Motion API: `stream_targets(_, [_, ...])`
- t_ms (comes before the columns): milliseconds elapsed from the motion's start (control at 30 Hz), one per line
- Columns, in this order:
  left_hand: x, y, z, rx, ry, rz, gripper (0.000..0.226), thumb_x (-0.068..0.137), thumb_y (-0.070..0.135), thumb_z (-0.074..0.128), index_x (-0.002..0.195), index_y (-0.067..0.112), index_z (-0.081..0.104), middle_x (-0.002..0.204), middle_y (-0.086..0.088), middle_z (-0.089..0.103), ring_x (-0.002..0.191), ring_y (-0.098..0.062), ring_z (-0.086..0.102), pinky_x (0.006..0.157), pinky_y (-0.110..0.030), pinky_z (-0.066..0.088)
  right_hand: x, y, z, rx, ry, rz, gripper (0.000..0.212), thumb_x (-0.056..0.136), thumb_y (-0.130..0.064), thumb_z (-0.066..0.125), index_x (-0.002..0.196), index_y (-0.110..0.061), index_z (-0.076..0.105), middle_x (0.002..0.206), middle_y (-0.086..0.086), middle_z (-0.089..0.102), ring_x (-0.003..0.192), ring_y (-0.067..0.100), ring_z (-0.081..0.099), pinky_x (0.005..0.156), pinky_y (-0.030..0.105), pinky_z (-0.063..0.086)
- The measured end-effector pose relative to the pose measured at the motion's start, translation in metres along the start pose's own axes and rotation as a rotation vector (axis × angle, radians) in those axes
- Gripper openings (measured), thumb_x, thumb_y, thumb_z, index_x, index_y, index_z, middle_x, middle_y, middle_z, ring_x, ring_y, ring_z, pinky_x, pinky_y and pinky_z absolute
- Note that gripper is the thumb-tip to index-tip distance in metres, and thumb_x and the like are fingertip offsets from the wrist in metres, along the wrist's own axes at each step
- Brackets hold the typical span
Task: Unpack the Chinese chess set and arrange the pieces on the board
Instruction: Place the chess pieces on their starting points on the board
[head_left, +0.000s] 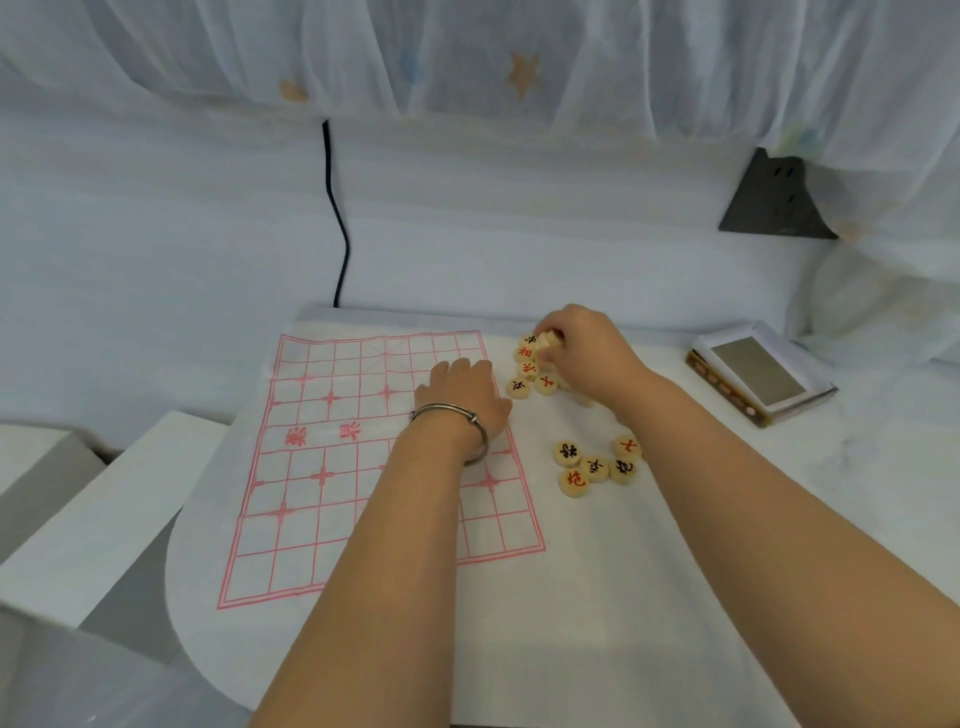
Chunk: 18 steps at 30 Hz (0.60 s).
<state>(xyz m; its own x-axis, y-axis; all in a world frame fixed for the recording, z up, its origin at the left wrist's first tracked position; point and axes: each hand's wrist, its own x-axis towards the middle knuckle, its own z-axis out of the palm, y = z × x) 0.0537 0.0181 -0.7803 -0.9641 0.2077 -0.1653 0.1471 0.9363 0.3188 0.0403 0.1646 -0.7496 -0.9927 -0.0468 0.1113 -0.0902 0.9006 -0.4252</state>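
Observation:
A white cloth chess board (332, 467) with a red grid lies flat on the table, bare of pieces. Round wooden pieces with red or black characters lie to its right in two groups: a far cluster (530, 371) and a nearer cluster (592, 465). My left hand (465, 397), with a metal bracelet on the wrist, rests on the board's right edge, fingers bent down and mostly hidden. My right hand (582, 345) is over the far cluster and pinches pale pieces (548, 339) in its curled fingers.
The opened chess box (761, 374) sits at the table's far right. A black cable (337, 218) hangs down the wall behind the board. A dark socket plate (776, 200) is on the wall at right. White foam blocks (67, 499) stand at left.

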Motion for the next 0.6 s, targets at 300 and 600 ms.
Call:
stream_targets(300, [-0.003,-0.008,0.001,0.047,-0.16,-0.016,0.074,0.088,0.052,0.049,0.148,0.028,0.013,0.158,0.001,0.003,0.146,-0.027,-0.003,0.115,-0.056,0.011,0.034,-0.005,0.018,-0.427,-0.328,-0.17,0.03,0.089,-0.002,0.051,0.118,-0.009,0.057,0.125,0.009,0.05,0.109,0.025,0.052,0.076,0.027,0.036])
stream_targets(600, [-0.001,0.0,0.003,-0.002,-0.087,0.016,0.072,0.091,0.048,0.047,0.149,0.026,0.011,0.159,-0.003,0.001,0.146,-0.027,-0.005,0.116,-0.052,0.009,0.036,-0.007,0.014,-0.549,-0.39,-0.211,0.025,0.082,0.004,0.049,0.104,0.002,0.06,0.11,0.017,0.058,0.077,0.021,0.046,0.066,0.031,0.039])
